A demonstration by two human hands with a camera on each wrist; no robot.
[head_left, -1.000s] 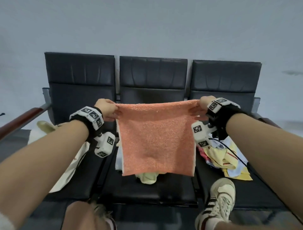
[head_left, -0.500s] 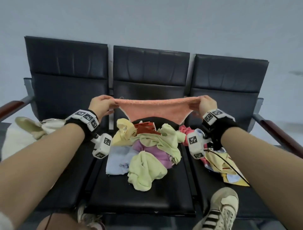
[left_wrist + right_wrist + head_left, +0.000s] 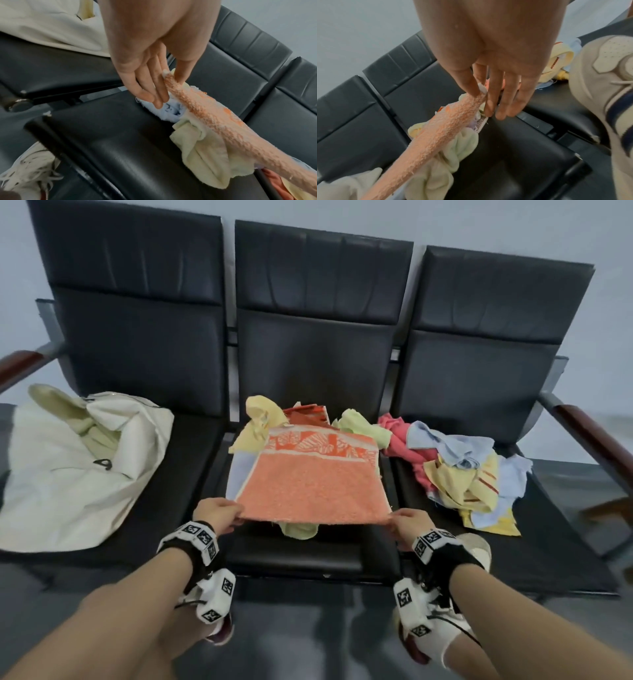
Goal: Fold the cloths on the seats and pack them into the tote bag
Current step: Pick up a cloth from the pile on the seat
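An orange terry cloth [image 3: 313,484] with a patterned band at its far end lies spread over the pile on the middle seat. My left hand [image 3: 219,513] pinches its near left corner, and my right hand [image 3: 407,522] pinches its near right corner. In the left wrist view the thumb and fingers [image 3: 169,77] clamp the cloth's edge [image 3: 205,116]. The right wrist view shows the same pinch [image 3: 481,93] on the cloth [image 3: 443,132]. A cream tote bag [image 3: 78,460] slumps on the left seat. Loose yellow-green, blue and purple cloths [image 3: 298,530] lie under the orange one.
Another heap of pink, blue and yellow cloths [image 3: 462,470] covers the right seat. Wooden armrests [image 3: 596,436] stand at both ends of the bench. My shoes [image 3: 474,546] are at the front edge of the seats, on the dark floor.
The orange cloth hung upright from both hands, then swung forward over the pile. Now it lies flat on the middle seat's pile, with my hands pulled back to the near edge.
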